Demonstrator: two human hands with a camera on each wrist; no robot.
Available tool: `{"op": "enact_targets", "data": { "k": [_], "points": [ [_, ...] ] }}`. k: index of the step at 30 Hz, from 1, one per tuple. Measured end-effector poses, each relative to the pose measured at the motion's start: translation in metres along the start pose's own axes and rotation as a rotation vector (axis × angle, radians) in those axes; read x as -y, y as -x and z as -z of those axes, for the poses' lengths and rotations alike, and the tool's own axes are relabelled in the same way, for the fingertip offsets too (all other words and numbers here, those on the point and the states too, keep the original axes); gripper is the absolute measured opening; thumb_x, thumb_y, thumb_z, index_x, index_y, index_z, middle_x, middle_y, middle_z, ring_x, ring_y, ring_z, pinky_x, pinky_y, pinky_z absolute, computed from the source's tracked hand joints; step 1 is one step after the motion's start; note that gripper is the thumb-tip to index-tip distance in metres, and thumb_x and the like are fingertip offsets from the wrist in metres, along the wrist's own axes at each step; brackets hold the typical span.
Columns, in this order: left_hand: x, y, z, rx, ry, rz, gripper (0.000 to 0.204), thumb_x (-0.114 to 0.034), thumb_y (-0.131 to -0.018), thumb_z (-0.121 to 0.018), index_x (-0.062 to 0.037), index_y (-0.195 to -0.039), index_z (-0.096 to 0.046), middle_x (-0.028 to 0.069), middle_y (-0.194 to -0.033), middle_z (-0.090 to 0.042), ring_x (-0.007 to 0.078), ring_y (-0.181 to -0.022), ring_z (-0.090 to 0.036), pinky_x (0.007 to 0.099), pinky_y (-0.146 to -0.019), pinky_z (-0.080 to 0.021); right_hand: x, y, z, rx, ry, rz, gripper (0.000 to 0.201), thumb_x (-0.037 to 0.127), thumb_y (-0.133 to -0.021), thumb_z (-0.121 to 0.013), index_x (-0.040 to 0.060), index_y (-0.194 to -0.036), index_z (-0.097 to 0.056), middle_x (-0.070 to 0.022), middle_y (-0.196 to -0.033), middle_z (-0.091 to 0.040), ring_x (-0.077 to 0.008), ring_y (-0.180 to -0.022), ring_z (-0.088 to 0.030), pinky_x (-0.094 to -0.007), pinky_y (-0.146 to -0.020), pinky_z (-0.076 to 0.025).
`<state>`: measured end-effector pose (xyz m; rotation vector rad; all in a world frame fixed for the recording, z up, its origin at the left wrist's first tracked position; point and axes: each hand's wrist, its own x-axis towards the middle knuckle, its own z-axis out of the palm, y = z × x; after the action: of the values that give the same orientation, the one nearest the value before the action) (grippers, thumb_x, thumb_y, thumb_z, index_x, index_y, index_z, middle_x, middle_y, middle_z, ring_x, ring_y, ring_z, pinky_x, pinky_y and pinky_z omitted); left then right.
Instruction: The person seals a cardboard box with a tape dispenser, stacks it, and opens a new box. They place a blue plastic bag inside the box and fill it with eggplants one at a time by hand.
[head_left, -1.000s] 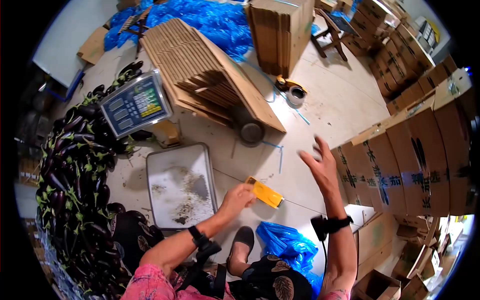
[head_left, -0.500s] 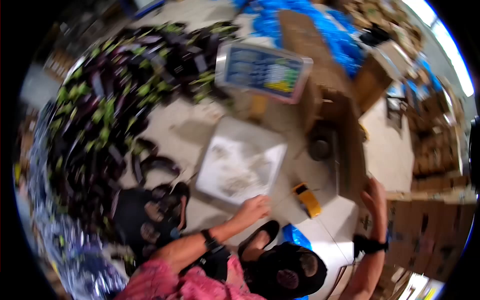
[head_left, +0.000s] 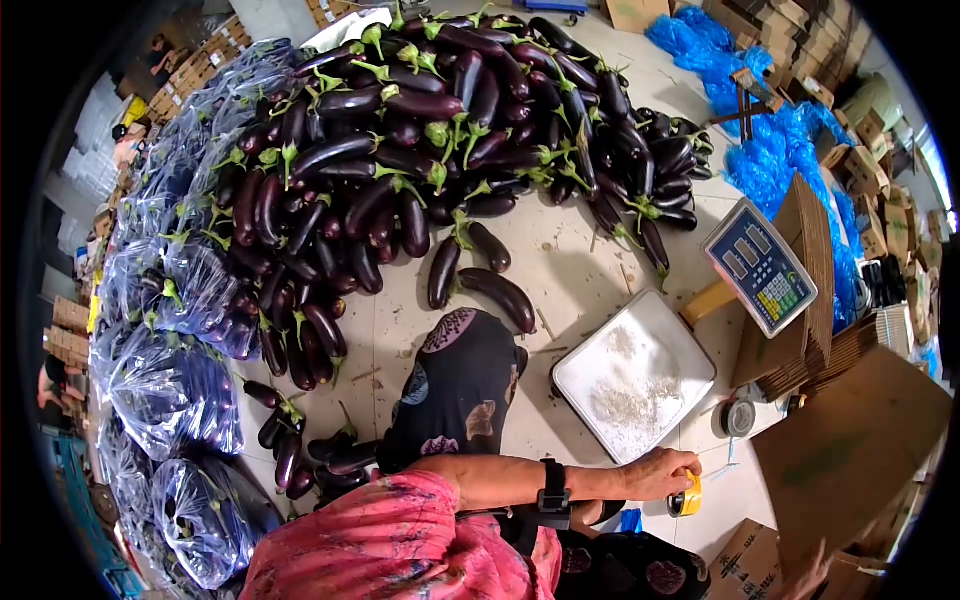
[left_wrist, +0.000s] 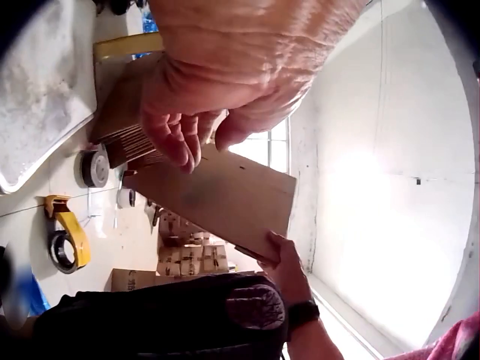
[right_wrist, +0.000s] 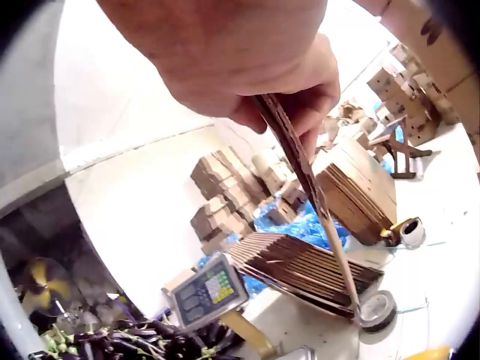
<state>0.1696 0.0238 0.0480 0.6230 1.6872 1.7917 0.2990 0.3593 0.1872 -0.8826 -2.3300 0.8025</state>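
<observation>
My right hand grips the edge of a flat brown cardboard piece, raised and tilted at the lower right of the head view. In the right wrist view, the thumb and fingers of that hand pinch the cardboard's edge. My left hand hangs in the air beside the scale platform, above a yellow tape dispenser. Seen from the left wrist, this hand has loosely bent fingers holding nothing, apart from the dispenser.
Eggplants lie heaped on the floor, with filled plastic bags along the left. The scale's display stands near folded cartons. A tape roll lies on the floor, and blue plastic is spread behind.
The head view has swung toward the eggplants. My right hand has taken hold of a cardboard piece and lifted it off the leaning cartons. My left hand stays low near the scale, its fingers empty.
</observation>
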Motion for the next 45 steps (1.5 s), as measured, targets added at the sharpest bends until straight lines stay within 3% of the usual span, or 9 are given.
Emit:
{"op": "enact_targets", "data": {
  "k": [8, 12, 16, 24, 25, 32, 34, 41, 45],
  "points": [
    [-0.080, 0.000, 0.041, -0.263, 0.159, -0.351, 0.024, -0.016, -0.098, -0.054, -0.0036, -0.118, -0.057, 0.0085, -0.093, -0.064, 0.0161, -0.085, -0.064, 0.0323, -0.077, -0.053, 0.182, 0.152, 0.038, -0.141, 0.000, 0.343, 0.040, 0.032, -0.092, -0.065, -0.0039, -0.109, -0.066, -0.0170, -0.099, -0.067, -0.0248, -0.080, -0.063, -0.0363, -0.065, -0.052],
    [-0.145, 0.011, 0.095, -0.334, 0.395, -0.351, 0.044, -0.023, -0.096, -0.064, -0.0057, -0.135, -0.052, 0.0043, -0.125, -0.059, 0.0130, -0.113, -0.056, 0.0302, -0.094, -0.047, 0.161, 0.180, 0.051, 0.174, 0.321, 0.556, 0.030, 0.018, -0.095, -0.057, -0.0007, -0.114, -0.070, -0.0165, -0.116, -0.069, -0.0300, -0.100, -0.066, -0.0366, -0.086, -0.052],
    [-0.191, 0.009, 0.136, -0.384, 0.246, -0.422, 0.076, -0.040, -0.094, -0.066, 0.0030, -0.148, -0.034, 0.0165, -0.144, -0.046, 0.0233, -0.128, -0.049, 0.0365, -0.105, -0.041, 0.214, 0.194, -0.007, 0.402, 0.109, 0.246, 0.014, 0.006, -0.082, -0.059, -0.0034, -0.092, -0.061, -0.0201, -0.082, -0.061, -0.0377, -0.075, -0.059, -0.0417, -0.067, -0.048],
    [-0.158, -0.072, 0.204, -0.342, -0.359, -0.110, 0.125, -0.068, -0.074, -0.073, 0.0143, -0.149, -0.017, 0.0345, -0.151, -0.031, 0.0374, -0.144, -0.031, 0.0402, -0.118, -0.028, 0.157, 0.180, -0.087, 0.650, 0.011, 0.354, 0.015, 0.012, -0.083, -0.061, -0.0008, -0.088, -0.054, -0.0247, -0.079, -0.059, -0.0477, -0.077, -0.057, -0.0493, -0.066, -0.046],
    [-0.148, -0.086, 0.209, -0.349, -0.429, -0.078, 0.132, -0.069, -0.072, -0.076, 0.0041, -0.155, -0.004, 0.0305, -0.157, -0.020, 0.0388, -0.144, -0.029, 0.0529, -0.114, -0.030, 0.167, 0.178, -0.087, 0.676, 0.001, 0.340, 0.016, 0.013, -0.084, -0.061, -0.0010, -0.088, -0.054, -0.0246, -0.079, -0.058, -0.0482, -0.077, -0.056, -0.0497, -0.067, -0.046],
    [-0.132, -0.116, 0.212, 0.001, -0.130, -0.082, 0.122, -0.066, -0.074, -0.076, -0.0045, -0.157, -0.011, 0.0205, -0.153, -0.035, 0.0334, -0.140, -0.035, 0.0543, -0.107, -0.037, 0.176, 0.156, -0.105, 0.990, -0.736, -0.221, 0.072, 0.050, -0.098, -0.051, -0.0023, -0.146, -0.040, -0.0094, -0.131, -0.056, -0.0176, -0.118, -0.052, -0.0321, -0.101, -0.041],
    [-0.125, -0.123, 0.215, 0.009, -0.105, 0.010, 0.104, -0.062, -0.081, -0.072, -0.0109, -0.156, -0.021, 0.0140, -0.150, -0.039, 0.0303, -0.138, -0.038, 0.0527, -0.106, -0.039, 0.183, 0.152, -0.110, 0.971, -0.859, -0.115, 0.073, 0.051, -0.099, -0.049, -0.0018, -0.148, -0.037, -0.0069, -0.130, -0.055, -0.0158, -0.116, -0.051, -0.0288, -0.100, -0.040],
    [-0.127, -0.116, 0.225, -0.050, 0.055, 0.018, 0.065, -0.027, -0.088, -0.065, -0.0135, -0.146, -0.040, 0.0050, -0.126, -0.056, 0.0196, -0.116, -0.055, 0.0429, -0.091, -0.053, 0.190, 0.132, -0.096, 1.035, -0.668, -0.293, 0.062, 0.043, -0.102, -0.048, 0.0015, -0.148, -0.040, -0.0073, -0.125, -0.058, -0.0164, -0.110, -0.054, -0.0268, -0.095, -0.042],
    [-0.132, -0.115, 0.236, -0.308, -0.493, -0.128, 0.036, -0.011, -0.077, -0.057, 0.0019, -0.110, -0.064, 0.0018, -0.077, -0.060, 0.0079, -0.073, -0.052, 0.0267, -0.068, -0.047, 0.172, 0.128, -0.106, 0.829, -0.221, -0.038, 0.036, 0.032, -0.100, -0.050, -0.0024, -0.105, -0.059, -0.0115, -0.085, -0.062, -0.0169, -0.083, -0.054, -0.0343, -0.074, -0.046]
  ]
}}
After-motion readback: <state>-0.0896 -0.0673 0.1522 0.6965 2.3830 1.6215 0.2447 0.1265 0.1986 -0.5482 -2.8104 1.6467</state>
